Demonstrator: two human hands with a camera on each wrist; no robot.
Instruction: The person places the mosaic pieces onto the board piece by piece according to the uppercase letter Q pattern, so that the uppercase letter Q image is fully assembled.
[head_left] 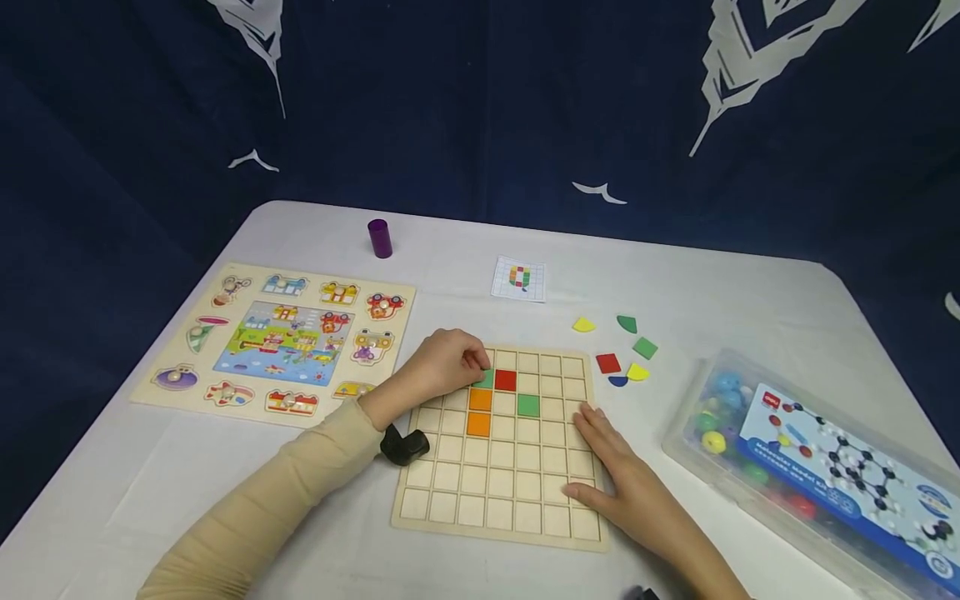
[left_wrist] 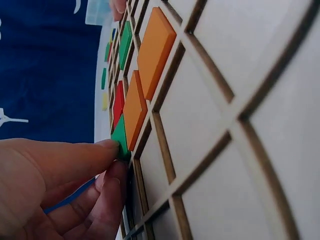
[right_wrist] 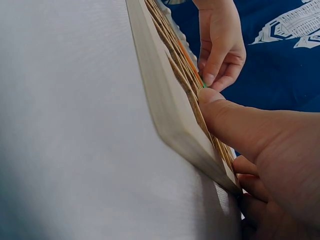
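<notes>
A wooden grid board (head_left: 502,500) lies flat on the table. My left hand (head_left: 448,362) pinches a green piece (left_wrist: 120,137) between thumb and fingertips at a cell in the board's upper left part; its full shape is partly hidden. Beside that piece sits a red square tile (head_left: 506,380), and below it are two orange square tiles (head_left: 479,400). Another green square tile (head_left: 528,406) lies in a cell farther right. With fingers extended and thumb spread, my right hand (head_left: 626,487) rests on the board's right edge.
Loose red, green, yellow and blue pieces (head_left: 608,363) lie right of the board. Behind it is a pattern card (head_left: 519,279). A knobbed picture puzzle (head_left: 202,400) and purple cup (head_left: 380,239) are left; a molecular model kit box (head_left: 817,492) stands right.
</notes>
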